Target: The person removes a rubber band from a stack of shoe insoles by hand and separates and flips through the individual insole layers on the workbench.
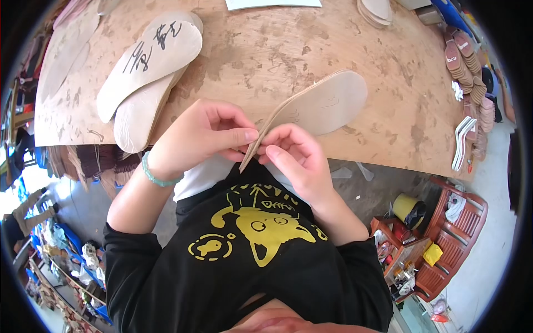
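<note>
A thin stack of beige shoe insoles [327, 105] lies over the table's near edge, its narrow end jutting toward my body. On the left of that end, my left hand [208, 133] is closed, thumb and fingers pinching the layered edge. My right hand [297, 155] grips the same end from the other side, thumb bent over curled fingers. Faint marks show on the top insole. Some of my fingertips are hidden behind the stack and my thumbs.
Another insole stack [150, 55], with black handwriting on top, lies at the left of the wooden table [244, 55]. More insole pieces [375, 12] sit at the far edge. Bundled soles [462, 58] line the right side. A wooden bench [452, 238] and a yellow bucket [407, 206] stand below right.
</note>
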A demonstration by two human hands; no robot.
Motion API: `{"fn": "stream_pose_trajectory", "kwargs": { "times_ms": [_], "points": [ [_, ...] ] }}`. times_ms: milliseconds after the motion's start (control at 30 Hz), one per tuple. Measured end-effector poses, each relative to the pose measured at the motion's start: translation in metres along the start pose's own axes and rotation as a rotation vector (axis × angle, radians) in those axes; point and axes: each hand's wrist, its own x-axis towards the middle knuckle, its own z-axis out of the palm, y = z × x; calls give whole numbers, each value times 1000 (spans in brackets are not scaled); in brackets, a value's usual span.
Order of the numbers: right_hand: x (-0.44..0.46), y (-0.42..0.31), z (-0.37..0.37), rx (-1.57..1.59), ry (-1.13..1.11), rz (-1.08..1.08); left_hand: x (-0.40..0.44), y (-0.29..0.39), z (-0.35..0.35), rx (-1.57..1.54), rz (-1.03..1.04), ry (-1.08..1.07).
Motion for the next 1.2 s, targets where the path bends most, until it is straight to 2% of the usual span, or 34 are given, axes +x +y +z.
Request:
{"fn": "stream_pose_trajectory", "kwargs": {
  "times_ms": [133,200,433,633,733,800,1000,1200],
  "points": [
    [-7,-9,3,57,23,81,-7,-9,6,34,50,39],
    [-11,-13,4,58,47,157,-11,-8,9,165,111,70],
    [-19,-23,14,-124,101,128,-25,-3,24,402,259,147],
    [-20,-28,16,-276,101,133,-28,-13,31,443,366,178],
    [-20,-28,18,-292,109,138,-31,-12,28,535,332,146],
    [-17,-29,21,-284,116,143,-30,-13,29,445,331,159],
    [-12,-13,15,-414,100,-39,-28,-15,26,390,330,175],
    [-7,-1,10,-372,87,-150,-28,-14,25,342,285,174]
  ]
}}
